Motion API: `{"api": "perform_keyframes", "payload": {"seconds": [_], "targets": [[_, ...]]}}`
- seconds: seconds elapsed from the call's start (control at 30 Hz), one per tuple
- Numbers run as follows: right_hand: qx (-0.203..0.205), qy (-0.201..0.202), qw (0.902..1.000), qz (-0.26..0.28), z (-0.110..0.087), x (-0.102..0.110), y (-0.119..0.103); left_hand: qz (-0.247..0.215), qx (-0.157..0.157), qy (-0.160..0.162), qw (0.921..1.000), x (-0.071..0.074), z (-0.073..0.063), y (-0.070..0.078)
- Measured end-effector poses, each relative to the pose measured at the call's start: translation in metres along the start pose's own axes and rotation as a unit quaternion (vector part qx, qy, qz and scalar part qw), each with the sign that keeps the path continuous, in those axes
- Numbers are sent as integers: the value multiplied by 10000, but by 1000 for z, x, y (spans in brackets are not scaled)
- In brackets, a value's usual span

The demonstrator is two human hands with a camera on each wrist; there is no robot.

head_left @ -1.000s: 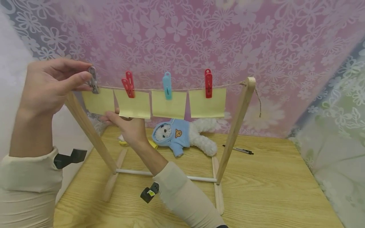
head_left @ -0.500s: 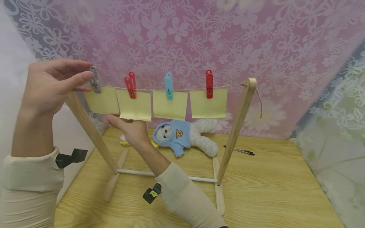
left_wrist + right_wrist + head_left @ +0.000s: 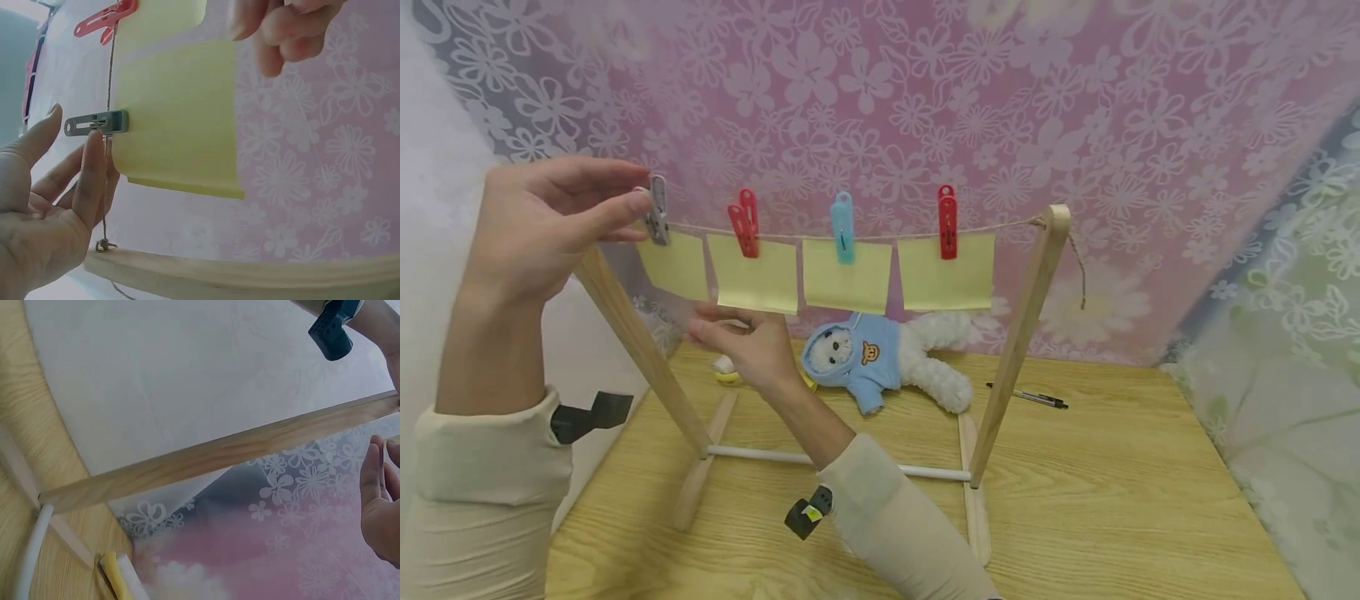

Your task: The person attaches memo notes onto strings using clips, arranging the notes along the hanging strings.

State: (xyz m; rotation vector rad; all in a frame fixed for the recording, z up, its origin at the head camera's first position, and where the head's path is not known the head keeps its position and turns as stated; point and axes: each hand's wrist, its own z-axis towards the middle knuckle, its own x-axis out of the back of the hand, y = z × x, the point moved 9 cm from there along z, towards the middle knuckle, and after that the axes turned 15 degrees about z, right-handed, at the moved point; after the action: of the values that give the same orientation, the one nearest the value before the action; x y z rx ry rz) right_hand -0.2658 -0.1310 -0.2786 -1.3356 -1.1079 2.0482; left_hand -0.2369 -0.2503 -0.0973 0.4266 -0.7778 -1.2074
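My left hand (image 3: 550, 221) is beside a grey clothespin (image 3: 658, 210) clipped over a string. In the left wrist view its fingers (image 3: 92, 181) reach right up to the clothespin, with the thumb standing apart from it. Under the clothespin hangs the leftmost yellow sticky note (image 3: 676, 267), turned a little at an angle. My right hand (image 3: 752, 346) is just below that note, fingers loosely bent with nothing seen between them. In the left wrist view the right fingers (image 3: 294, 31) are off the note's edge.
More yellow notes hang under a red clothespin (image 3: 746, 223), a blue clothespin (image 3: 842, 227) and another red clothespin (image 3: 948, 222). Wooden posts (image 3: 1022, 342) hold the string. Behind the frame lie a plush toy (image 3: 872, 358) in a blue hoodie and a pen (image 3: 1037, 397).
The grey clothespin and its note have shifted slightly right, and my left hand with them. My right hand has come off the note's lower edge, moving down and right.
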Motion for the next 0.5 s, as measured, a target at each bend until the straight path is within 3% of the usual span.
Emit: {"api": "perform_keyframes", "payload": {"seconds": [0.1, 0.2, 0.23, 0.4, 0.5], "targets": [[67, -119, 9992, -387, -4, 6, -1, 1138, 140, 384, 9927, 3, -2, 4], [230, -245, 9929, -1140, -10, 16, -5, 2298, 326, 914, 9684, 7, -8, 10], [291, -309, 9895, -1382, -13, 19, -7, 2448, 301, 1089, 9630, 9, -10, 12], [611, -641, 9660, -2430, -35, 29, -20, 2153, 75, 1976, 9563, 15, -30, 19], [745, -847, 9476, -2990, -55, 32, -31, 1986, -109, 2713, 9417, 18, -55, 19]]}}
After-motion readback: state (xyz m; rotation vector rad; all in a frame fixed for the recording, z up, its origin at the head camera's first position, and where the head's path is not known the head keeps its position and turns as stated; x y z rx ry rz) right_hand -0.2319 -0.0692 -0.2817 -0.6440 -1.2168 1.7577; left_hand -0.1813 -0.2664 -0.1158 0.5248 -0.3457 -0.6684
